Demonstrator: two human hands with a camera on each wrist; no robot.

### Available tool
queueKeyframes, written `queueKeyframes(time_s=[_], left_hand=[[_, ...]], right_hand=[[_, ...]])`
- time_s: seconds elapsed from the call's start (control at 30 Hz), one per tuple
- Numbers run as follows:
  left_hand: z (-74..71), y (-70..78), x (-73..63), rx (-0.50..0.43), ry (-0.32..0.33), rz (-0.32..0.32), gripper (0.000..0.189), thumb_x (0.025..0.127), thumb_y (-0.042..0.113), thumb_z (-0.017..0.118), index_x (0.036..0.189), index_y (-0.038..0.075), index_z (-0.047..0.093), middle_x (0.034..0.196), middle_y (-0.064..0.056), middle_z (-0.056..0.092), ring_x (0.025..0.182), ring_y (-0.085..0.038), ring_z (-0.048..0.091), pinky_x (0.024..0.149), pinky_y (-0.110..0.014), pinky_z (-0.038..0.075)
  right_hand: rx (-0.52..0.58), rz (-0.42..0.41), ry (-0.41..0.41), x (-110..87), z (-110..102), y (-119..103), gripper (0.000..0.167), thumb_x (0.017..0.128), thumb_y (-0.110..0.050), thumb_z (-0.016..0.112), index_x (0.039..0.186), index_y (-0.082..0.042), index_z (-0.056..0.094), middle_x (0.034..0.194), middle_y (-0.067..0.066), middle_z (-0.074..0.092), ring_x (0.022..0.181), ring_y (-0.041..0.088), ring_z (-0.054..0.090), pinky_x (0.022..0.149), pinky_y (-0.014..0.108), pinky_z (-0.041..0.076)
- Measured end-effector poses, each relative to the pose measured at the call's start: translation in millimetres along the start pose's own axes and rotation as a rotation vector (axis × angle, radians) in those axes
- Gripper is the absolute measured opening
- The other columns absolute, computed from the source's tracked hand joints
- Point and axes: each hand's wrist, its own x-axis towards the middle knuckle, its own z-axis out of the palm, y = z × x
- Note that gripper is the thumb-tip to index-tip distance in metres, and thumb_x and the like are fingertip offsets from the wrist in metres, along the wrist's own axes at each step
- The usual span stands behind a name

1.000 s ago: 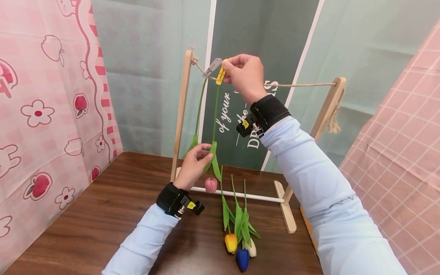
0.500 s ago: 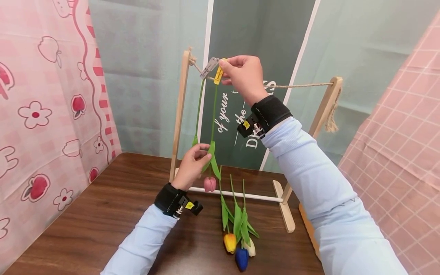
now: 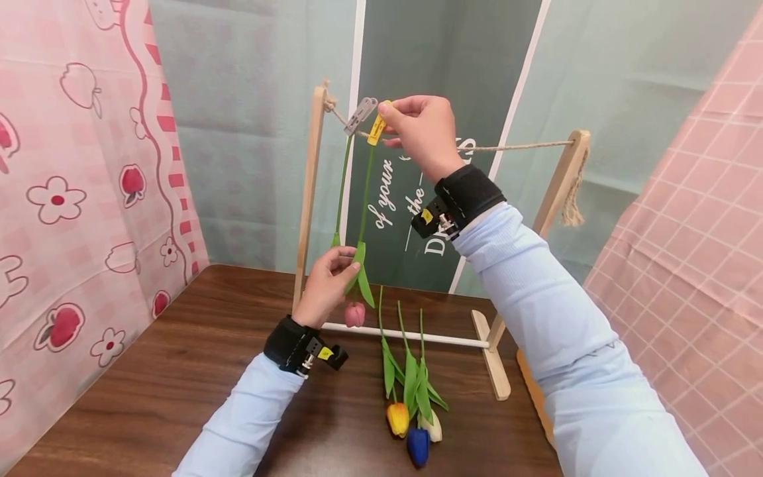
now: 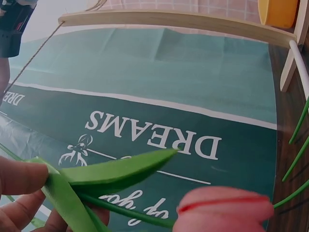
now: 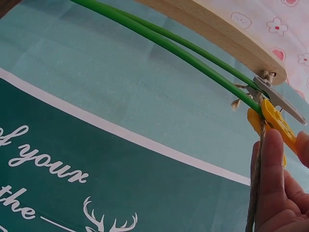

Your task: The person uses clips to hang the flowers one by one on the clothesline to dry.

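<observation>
My right hand [image 3: 424, 131] pinches a yellow clothespin [image 3: 376, 129] at the rope [image 3: 507, 148]. In the right wrist view the clothespin's jaws sit at the rope and at the end of a green stem [image 5: 193, 60]. That stem belongs to a pink tulip [image 3: 355, 315], which hangs head down. Lower on it, my left hand [image 3: 326, 281] holds the tulip by its leaves [image 4: 65, 193] between thumb and fingers. Just left of the yellow clothespin, a grey clothespin [image 3: 360, 116] grips another stem on the rope; that flower's head is hidden behind the left hand.
The rope runs between two wooden posts [image 3: 310, 192] joined by a white bar [image 3: 417, 336]. Yellow [image 3: 397, 419], blue [image 3: 418, 447] and white [image 3: 433, 427] tulips lie on the brown table [image 3: 149, 391]. An orange object [image 3: 532, 391] is partly behind the right sleeve.
The left hand and the pink tulip have shifted slightly left. The right hand stays at the rope with the yellow clothespin. The whole scene slides a little left as the head view moves.
</observation>
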Motion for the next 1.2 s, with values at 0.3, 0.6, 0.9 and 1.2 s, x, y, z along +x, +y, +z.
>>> queueKeyframes(time_s=[0.3,0.6,0.9,1.2], left_hand=[[-7.5,0.0,1.9,-0.038,0.082,0.069,0.024,0.096,0.001,0.058,0.119,-0.001,0.061,0.112,-0.018,0.062,0.100,-0.024,0.058,0.086,-0.029,0.048],[-10.3,3.0,3.2,-0.093,0.157,0.086,0.022,0.094,-0.003,0.057,0.115,-0.005,0.063,0.109,-0.020,0.063,0.093,-0.020,0.059,0.084,-0.032,0.051],[-11.3,2.1,0.7,-0.116,0.114,0.088,0.020,0.094,-0.004,0.058,0.113,-0.007,0.062,0.107,-0.024,0.062,0.092,-0.023,0.060,0.082,-0.027,0.052],[-10.9,3.3,-1.8,-0.105,0.067,0.061,0.021,0.096,-0.001,0.057,0.116,-0.006,0.060,0.107,-0.023,0.061,0.097,-0.030,0.060,0.084,-0.028,0.052]], right_hand=[[-0.004,-0.008,-0.001,-2.3,0,0,0.027,0.090,-0.020,0.071,0.108,-0.001,0.071,0.099,0.010,0.069,0.092,0.023,0.068,0.072,0.025,0.057],[0.023,-0.023,0.025,-2.5,-3,-1,0.025,0.089,-0.019,0.072,0.106,0.000,0.071,0.100,0.012,0.070,0.088,0.018,0.066,0.070,0.025,0.057],[0.072,-0.036,0.019,-12.2,-6,0,0.024,0.089,-0.017,0.072,0.105,0.000,0.071,0.096,0.009,0.070,0.087,0.020,0.067,0.071,0.026,0.057],[0.079,-0.074,0.009,-32.6,-14,10,0.025,0.088,-0.018,0.073,0.105,0.001,0.070,0.096,0.013,0.069,0.087,0.021,0.066,0.072,0.028,0.057]])
